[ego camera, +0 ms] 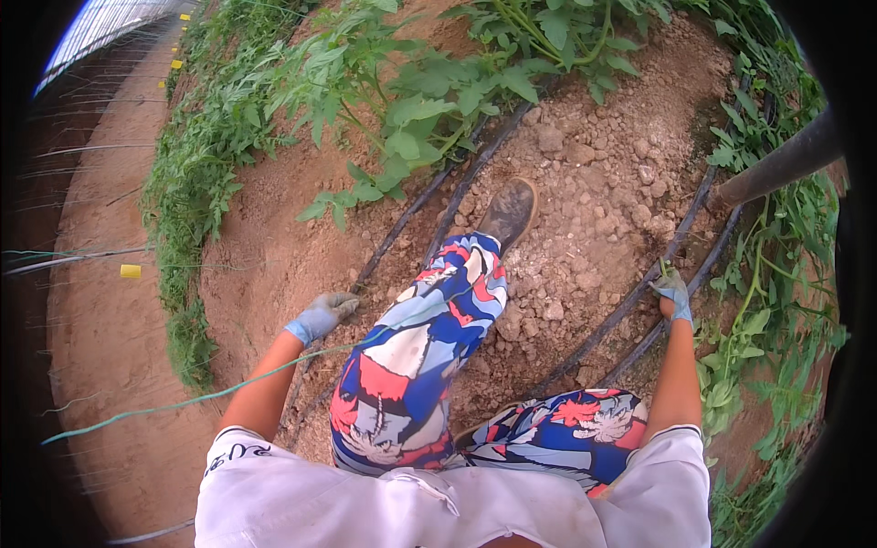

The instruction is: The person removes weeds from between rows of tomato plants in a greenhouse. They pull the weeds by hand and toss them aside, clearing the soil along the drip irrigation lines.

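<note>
My left hand [320,318], in a light blue glove soiled grey at the fingers, is low over the soil beside my bent knee. Its fingertips are by the end of a black drip hose [390,248]; whether they pinch anything is too small to tell. On the other side, my right hand [674,293], gloved alike, holds a short piece of green stem [663,266] that pokes out above the fingers. Beneath that hand run two more black drip hoses [603,330]. Leafy tomato-like plants [757,325] grow just right of it.
A green string [185,408] crosses over my left forearm towards my knee. A dark pole [781,163] slants in from the right. Leafy plants [418,133] stand ahead, with cloddy soil [589,198] between the rows. A yellow card [130,271] hangs at left.
</note>
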The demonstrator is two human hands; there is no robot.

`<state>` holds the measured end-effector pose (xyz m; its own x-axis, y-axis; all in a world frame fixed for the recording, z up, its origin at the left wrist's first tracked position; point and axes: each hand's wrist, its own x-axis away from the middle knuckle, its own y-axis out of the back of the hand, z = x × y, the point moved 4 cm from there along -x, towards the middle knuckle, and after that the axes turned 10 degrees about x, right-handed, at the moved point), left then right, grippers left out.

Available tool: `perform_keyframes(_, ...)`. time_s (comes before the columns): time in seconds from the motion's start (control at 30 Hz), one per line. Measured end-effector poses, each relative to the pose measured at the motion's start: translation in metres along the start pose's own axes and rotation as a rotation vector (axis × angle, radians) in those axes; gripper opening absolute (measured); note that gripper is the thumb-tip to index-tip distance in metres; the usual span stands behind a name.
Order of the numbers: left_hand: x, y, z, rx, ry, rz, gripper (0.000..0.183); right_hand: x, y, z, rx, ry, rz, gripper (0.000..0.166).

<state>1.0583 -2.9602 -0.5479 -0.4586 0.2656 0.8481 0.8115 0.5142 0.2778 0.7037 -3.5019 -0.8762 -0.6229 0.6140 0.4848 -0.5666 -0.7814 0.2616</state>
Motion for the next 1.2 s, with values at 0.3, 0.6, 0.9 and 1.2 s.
perform_keyframes(0.3, -0.263, -0.074, -0.195, -0.946, -0.834, -0.189, 0.04, 0.038, -0.004, 0.061, -0.249, -0.186, -0.002, 0.014)
perform_keyframes(0.6, -0.319, -0.111, -0.25, -0.795, -0.8, -0.368, 0.024, 0.041, -0.007, 0.051, -0.095, -0.25, -0.103, 0.021)
perform_keyframes(0.9, -0.34, -0.149, -0.303, -0.632, -1.007, -0.521, 0.022, 0.033, -0.005, 0.008, -0.876, -0.532, -0.296, 0.031)
perform_keyframes(1.2, -0.372, -0.134, -0.309, -1.283, -0.895, -0.425, 0.02, 0.033, -0.006, 0.02, -0.769, -0.45, -0.073, 0.036)
